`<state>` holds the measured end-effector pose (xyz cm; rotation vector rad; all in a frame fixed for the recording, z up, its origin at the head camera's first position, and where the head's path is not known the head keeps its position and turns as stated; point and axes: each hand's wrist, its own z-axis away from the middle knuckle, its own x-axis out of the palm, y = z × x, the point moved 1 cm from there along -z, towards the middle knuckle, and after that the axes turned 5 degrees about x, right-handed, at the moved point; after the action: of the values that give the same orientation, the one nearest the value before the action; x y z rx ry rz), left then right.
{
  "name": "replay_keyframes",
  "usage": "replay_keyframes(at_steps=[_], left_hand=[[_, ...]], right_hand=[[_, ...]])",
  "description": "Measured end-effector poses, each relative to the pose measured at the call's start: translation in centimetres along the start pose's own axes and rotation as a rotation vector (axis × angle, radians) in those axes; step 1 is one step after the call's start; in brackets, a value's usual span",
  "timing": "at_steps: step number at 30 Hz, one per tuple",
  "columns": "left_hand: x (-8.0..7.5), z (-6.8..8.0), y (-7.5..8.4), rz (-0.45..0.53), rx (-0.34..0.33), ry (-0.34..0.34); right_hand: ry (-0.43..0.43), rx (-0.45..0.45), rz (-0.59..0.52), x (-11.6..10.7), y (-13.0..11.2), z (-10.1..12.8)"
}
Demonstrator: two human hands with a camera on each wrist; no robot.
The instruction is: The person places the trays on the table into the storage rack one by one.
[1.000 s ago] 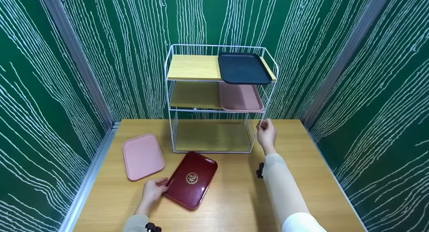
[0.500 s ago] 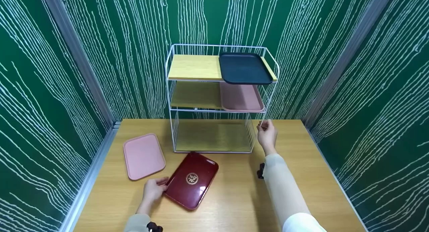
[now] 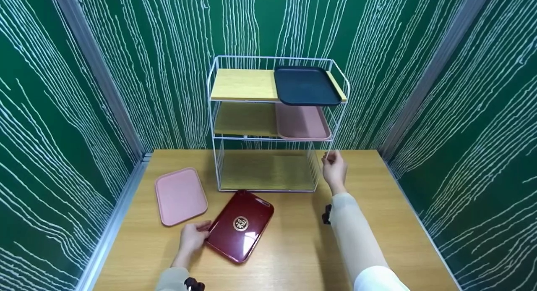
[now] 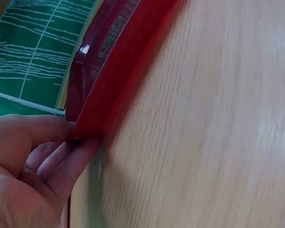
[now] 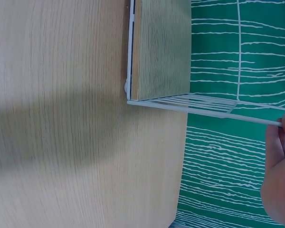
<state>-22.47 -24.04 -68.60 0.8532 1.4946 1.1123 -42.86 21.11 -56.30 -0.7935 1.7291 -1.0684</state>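
A dark red tray (image 3: 240, 226) with a gold emblem lies on the wooden table (image 3: 377, 224) in front of a white wire rack (image 3: 214, 114). My left hand (image 3: 193, 237) pinches the tray's near left edge; the left wrist view shows thumb and fingers (image 4: 47, 156) closed on the red rim (image 4: 118, 76). My right hand (image 3: 334, 168) grips the rack's front right upright wire (image 5: 204, 112). The rack has three wooden shelves: a dark blue tray (image 3: 306, 86) lies on the top one, a pink tray (image 3: 301, 123) on the middle one, and nothing is on the bottom shelf (image 3: 264, 171).
A second pink tray (image 3: 180, 196) lies flat on the table left of the rack. Green walls with white streaks close in the table on the left, back and right. A metal strip (image 3: 113, 224) runs along the table's left edge.
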Motion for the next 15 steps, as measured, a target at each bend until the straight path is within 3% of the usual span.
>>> replay_keyframes(at_steps=[7,15], left_hand=[[-0.19,0.15,-0.51,-0.003,0.019,-0.031],[-0.35,0.09,-0.37,-0.108,0.053,-0.016]], right_hand=[[0.028,-0.036,0.029,0.13,0.27,-0.06],[0.023,-0.035,0.030,0.12,0.41,-0.19]])
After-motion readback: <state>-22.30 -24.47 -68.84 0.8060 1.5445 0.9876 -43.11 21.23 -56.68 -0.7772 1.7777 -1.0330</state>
